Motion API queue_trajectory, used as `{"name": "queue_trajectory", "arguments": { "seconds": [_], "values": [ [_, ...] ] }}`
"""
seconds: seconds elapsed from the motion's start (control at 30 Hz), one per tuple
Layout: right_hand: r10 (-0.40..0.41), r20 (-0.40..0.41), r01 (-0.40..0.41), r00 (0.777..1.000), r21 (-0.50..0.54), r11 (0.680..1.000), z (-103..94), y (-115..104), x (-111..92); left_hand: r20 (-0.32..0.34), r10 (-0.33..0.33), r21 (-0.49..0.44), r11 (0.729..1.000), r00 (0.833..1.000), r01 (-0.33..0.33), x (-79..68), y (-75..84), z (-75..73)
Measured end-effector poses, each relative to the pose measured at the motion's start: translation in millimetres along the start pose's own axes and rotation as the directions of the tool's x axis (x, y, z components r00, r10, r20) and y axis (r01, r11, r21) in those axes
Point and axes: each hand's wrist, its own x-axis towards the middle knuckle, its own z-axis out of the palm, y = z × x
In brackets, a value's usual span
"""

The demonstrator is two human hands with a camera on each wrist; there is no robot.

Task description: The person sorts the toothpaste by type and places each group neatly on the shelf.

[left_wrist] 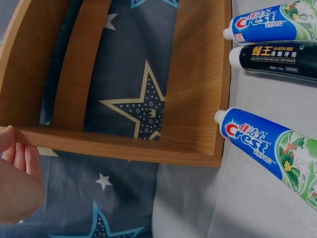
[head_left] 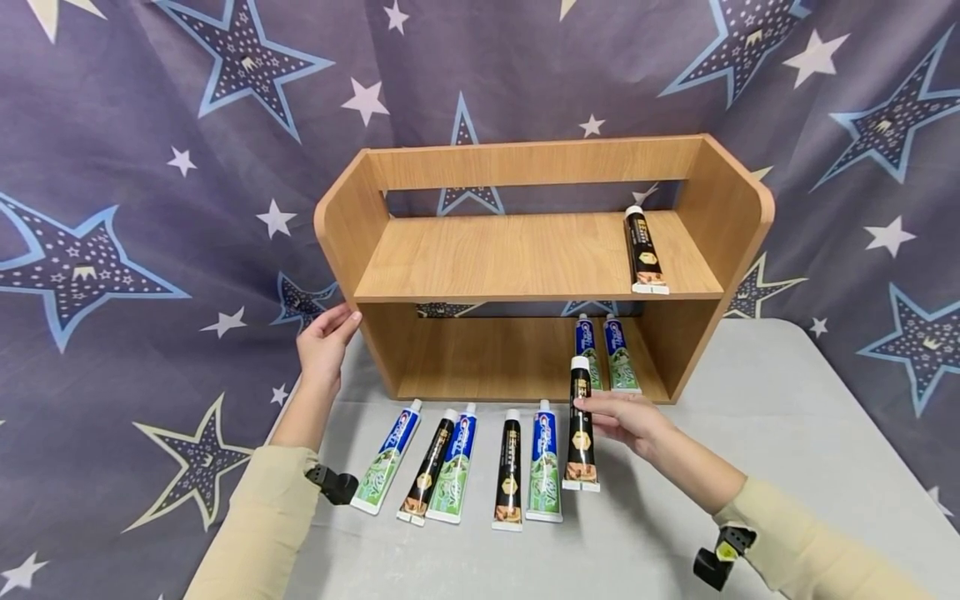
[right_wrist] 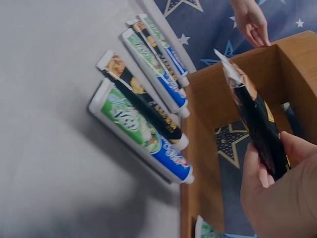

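The wooden shelf [head_left: 495,254] stands toward the far edge of the table [head_left: 757,417], and the left hand [head_left: 322,346], thumb and fingers pinching its left side panel [head_left: 349,217], would do best to steady it without dragging. The right hand [head_left: 632,419] should carry the black tube [head_left: 581,425] cap leading, well clear of the two Crest tubes [head_left: 621,360] near the lower board's [head_left: 487,367] right front corner. That tube hangs just before the shelf's lower front edge, right of the row of five tubes [head_left: 543,475]. It lies between thumb [right_wrist: 294,146] and fingers [right_wrist: 251,171], closed on its cap-side half, crimped end free; some fingertips are hidden, so their pressure is hard to judge.
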Motion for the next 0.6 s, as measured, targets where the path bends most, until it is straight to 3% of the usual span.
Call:
{"name": "queue_trajectory", "arguments": {
  "seconds": [0.6],
  "values": [
    [-0.073,0.107,0.080,0.992,-0.065,0.995,12.9,-51.9,-29.6,0.006,-0.013,0.004,1.000,1.000,0.013,0.6,-0.9,-0.8]
  ]
}}
